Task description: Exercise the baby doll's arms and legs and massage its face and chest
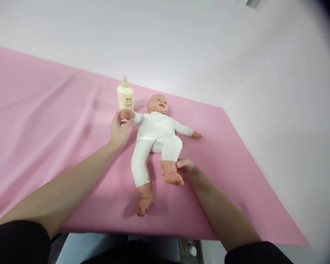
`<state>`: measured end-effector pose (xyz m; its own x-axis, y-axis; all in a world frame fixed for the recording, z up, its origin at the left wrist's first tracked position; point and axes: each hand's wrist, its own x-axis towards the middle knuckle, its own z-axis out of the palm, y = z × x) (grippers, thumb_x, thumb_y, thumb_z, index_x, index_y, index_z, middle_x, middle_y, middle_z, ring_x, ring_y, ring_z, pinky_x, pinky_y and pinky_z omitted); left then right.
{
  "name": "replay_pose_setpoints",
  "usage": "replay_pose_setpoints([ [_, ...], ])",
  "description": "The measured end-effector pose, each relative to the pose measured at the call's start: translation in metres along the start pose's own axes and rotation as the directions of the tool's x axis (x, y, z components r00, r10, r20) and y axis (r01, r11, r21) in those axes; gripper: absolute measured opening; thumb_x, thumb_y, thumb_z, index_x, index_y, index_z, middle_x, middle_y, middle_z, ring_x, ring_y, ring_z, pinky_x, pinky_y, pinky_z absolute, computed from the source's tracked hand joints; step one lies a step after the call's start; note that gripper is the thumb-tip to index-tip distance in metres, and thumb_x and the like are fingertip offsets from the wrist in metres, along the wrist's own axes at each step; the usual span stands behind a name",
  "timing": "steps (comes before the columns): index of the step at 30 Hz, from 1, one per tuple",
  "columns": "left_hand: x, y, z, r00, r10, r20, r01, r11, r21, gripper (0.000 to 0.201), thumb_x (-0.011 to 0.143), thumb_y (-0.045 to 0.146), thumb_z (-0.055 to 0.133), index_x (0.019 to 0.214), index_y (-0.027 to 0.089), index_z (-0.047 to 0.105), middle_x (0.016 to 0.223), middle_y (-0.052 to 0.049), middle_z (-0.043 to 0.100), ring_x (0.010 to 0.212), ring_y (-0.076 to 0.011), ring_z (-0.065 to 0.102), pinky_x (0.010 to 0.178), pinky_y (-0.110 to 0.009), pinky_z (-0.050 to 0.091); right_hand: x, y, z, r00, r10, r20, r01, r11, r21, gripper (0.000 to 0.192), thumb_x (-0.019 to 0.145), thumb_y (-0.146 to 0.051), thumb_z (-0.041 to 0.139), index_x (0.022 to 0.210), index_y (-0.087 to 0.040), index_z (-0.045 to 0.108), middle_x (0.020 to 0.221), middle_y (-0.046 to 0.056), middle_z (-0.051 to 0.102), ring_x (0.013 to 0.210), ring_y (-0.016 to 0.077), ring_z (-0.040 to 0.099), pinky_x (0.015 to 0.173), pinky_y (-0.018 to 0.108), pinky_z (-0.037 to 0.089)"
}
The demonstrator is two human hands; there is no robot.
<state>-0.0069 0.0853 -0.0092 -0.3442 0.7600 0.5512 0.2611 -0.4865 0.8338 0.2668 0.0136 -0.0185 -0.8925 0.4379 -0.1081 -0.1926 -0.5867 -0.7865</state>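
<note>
A baby doll [156, 126] in a white cloth suit lies on its back, its head toward the far edge of the table. My left hand [119, 130] is closed around the doll's hand on the left side. With my right hand [185, 167] I grip the doll's lower leg on the right, just above the foot; that leg is bent and raised, and some of my fingers are hidden behind it. The doll's other leg lies stretched toward me. A cream-coloured bottle [125, 96] with a small printed label stands upright just beyond my left hand.
A pink cloth [220, 205] covers the table, with wrinkles on the left side. Behind and to the right is a pale wall [277, 91]. The table's front edge runs close to my body.
</note>
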Motion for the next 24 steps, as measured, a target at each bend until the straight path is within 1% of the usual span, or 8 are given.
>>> replay_pose_setpoints([
  [2,-0.01,0.01,0.002,0.976,0.14,0.165,-0.161,0.979,0.123,0.03,0.081,0.031,0.062,0.111,0.024,0.059,0.114,-0.004,0.065,0.107,-0.0207,0.06,0.094,-0.039,0.046,0.002,-0.002,-0.001,0.988,-0.089,-0.128,0.102,0.99,0.093,0.051,0.062,-0.047,0.076,0.097,-0.012,0.064,0.081,0.006,0.069,0.071,0.0161,0.063,0.069,0.029,0.05],
  [6,-0.017,0.022,0.001,0.791,0.328,0.516,-0.471,0.865,0.172,0.023,0.086,0.03,0.056,0.106,0.026,0.067,0.116,-0.005,0.068,0.11,-0.0225,0.058,0.101,-0.044,0.04,0.008,-0.011,0.003,0.932,-0.091,-0.35,0.17,0.964,0.203,0.04,0.079,-0.049,0.059,0.097,-0.013,0.061,0.075,0.003,0.064,0.064,0.0127,0.057,0.063,0.028,0.048],
  [8,-0.016,0.022,-0.001,0.742,0.348,0.573,-0.522,0.836,0.17,0.024,0.088,0.029,0.053,0.106,0.027,0.068,0.116,-0.005,0.069,0.109,-0.0226,0.058,0.1,-0.045,0.04,0.011,-0.014,0.007,0.899,-0.07,-0.433,0.174,0.963,0.206,0.032,0.086,-0.044,0.052,0.095,-0.015,0.06,0.074,0.002,0.064,0.062,0.012,0.056,0.061,0.027,0.047],
  [10,-0.013,0.02,-0.002,0.734,0.346,0.585,-0.533,0.828,0.178,0.025,0.089,0.029,0.053,0.107,0.028,0.069,0.116,-0.004,0.069,0.109,-0.0231,0.057,0.099,-0.045,0.041,0.013,-0.014,0.009,0.875,-0.066,-0.479,0.176,0.966,0.189,0.028,0.088,-0.042,0.049,0.092,-0.016,0.059,0.073,0.002,0.064,0.061,0.0117,0.056,0.059,0.026,0.047],
  [14,-0.013,0.02,-0.003,0.791,0.301,0.533,-0.458,0.869,0.189,0.024,0.086,0.031,0.056,0.107,0.027,0.069,0.115,-0.004,0.069,0.108,-0.0232,0.058,0.101,-0.045,0.04,0.012,-0.012,0.01,0.891,-0.073,-0.448,0.151,0.978,0.141,0.031,0.087,-0.045,0.05,0.093,-0.016,0.059,0.075,0.002,0.065,0.061,0.0124,0.057,0.06,0.027,0.048],
  [19,-0.008,0.01,-0.003,0.973,0.092,0.21,-0.13,0.976,0.174,0.034,0.078,0.031,0.064,0.111,0.024,0.063,0.114,-0.005,0.067,0.106,-0.0224,0.059,0.097,-0.04,0.045,0.005,-0.002,-0.003,0.979,-0.132,-0.155,0.136,0.991,0.014,0.048,0.071,-0.053,0.066,0.098,-0.013,0.061,0.077,0.004,0.066,0.069,0.0152,0.061,0.065,0.029,0.048],
  [22,0.003,-0.006,-0.004,0.997,-0.053,0.054,0.051,0.998,0.037,0.034,0.078,0.032,0.064,0.11,0.021,0.058,0.11,-0.005,0.065,0.103,-0.0216,0.061,0.088,-0.036,0.049,-0.002,0.003,-0.008,0.996,0.048,0.075,-0.044,0.997,-0.06,0.054,0.063,-0.055,0.072,0.095,-0.012,0.062,0.075,0.006,0.067,0.072,0.0183,0.063,0.068,0.032,0.049],
  [24,0.01,-0.016,-0.006,0.994,-0.105,-0.004,0.105,0.993,-0.059,0.033,0.079,0.034,0.065,0.108,0.02,0.056,0.109,-0.006,0.064,0.103,-0.0216,0.061,0.086,-0.036,0.05,-0.005,0.001,-0.006,0.98,0.161,0.114,-0.145,0.98,-0.135,0.051,0.061,-0.05,0.077,0.092,-0.011,0.064,0.079,0.007,0.068,0.077,0.0203,0.065,0.073,0.033,0.049],
])
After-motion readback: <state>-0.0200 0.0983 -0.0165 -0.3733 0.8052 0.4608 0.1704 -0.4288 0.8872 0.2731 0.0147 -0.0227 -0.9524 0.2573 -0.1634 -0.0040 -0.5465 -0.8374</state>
